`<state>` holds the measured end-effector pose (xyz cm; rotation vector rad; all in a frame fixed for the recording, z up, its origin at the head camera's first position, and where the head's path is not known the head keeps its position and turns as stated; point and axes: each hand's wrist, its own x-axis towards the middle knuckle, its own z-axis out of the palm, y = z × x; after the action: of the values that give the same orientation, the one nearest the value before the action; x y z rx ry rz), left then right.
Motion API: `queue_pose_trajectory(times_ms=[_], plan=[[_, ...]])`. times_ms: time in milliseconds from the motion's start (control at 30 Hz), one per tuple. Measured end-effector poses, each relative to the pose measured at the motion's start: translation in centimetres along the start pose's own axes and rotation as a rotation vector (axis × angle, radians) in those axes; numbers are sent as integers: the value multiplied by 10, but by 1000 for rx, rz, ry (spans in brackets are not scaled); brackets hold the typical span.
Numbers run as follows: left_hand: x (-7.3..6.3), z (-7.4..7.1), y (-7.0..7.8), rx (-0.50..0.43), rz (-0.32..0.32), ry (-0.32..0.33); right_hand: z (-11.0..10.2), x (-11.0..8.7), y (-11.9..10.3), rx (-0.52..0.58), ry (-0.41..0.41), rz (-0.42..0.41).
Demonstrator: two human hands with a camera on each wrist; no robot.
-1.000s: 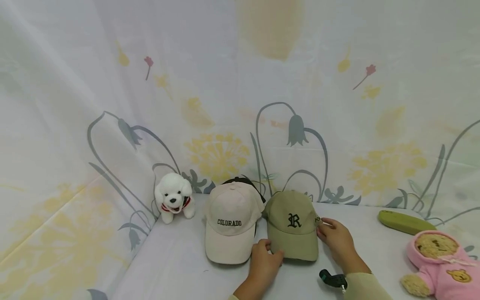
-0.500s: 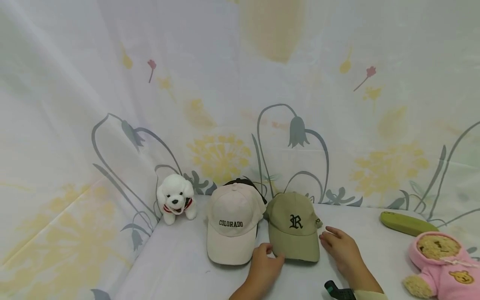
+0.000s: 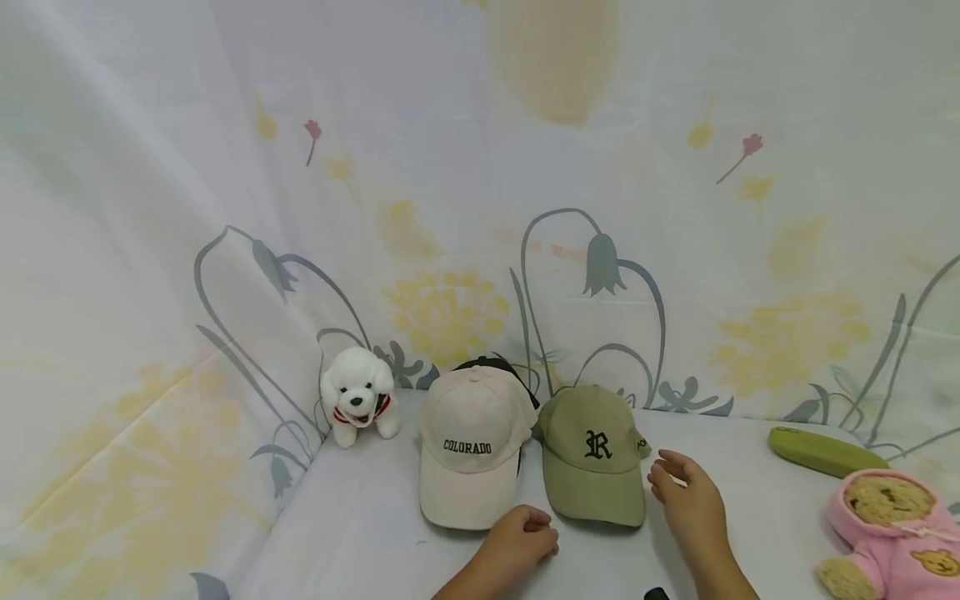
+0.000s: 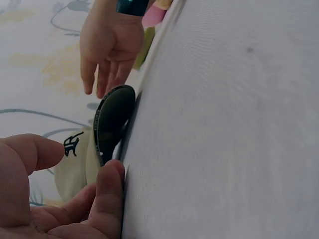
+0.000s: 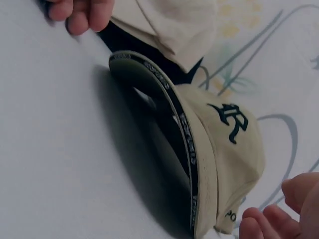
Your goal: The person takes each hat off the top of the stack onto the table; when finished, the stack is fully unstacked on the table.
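An olive green baseball cap point(image 3: 592, 454) with a dark embroidered R rests on the white surface, brim toward me. To its left sits a cream cap point(image 3: 468, 450) lettered COLORADO, with a black cap point(image 3: 487, 362) mostly hidden behind it. My left hand point(image 3: 517, 546) is just in front of the gap between the two brims, fingers loosely bent and holding nothing. Beside the olive cap's right edge is my right hand point(image 3: 692, 504), apart from it, fingers relaxed. In the right wrist view, the olive cap's brim point(image 5: 184, 144) arches above the surface with a shadow below.
A white toy dog point(image 3: 358, 396) stands at the back left. On the right lie a long green object point(image 3: 825, 452) and a teddy bear in a pink hoodie point(image 3: 892, 533). A floral curtain point(image 3: 450, 167) closes off the back and left of the white surface.
Both hands have come away from the olive cap: the right hand let go of its side and drew back right, the left hand moved back toward me. The caps stay in place.
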<state>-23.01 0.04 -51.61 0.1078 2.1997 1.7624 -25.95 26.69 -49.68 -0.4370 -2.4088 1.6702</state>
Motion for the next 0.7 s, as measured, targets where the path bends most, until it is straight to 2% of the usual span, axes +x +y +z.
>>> queue_pose_trajectory(times_ms=[167, 367, 533, 700], plan=[[-14, -16, 0, 42, -67, -102, 10, -12, -10, -77, 58, -71], [-30, -32, -3, 94, -101, -212, 22, -21, -20, -129, 71, -148], [-40, -48, -7, 61, -124, -215, 33, -27, -24, -139, 20, -194], [-47, -63, -8, 86, -117, -196, 43, -28, -25, -132, -19, -213]])
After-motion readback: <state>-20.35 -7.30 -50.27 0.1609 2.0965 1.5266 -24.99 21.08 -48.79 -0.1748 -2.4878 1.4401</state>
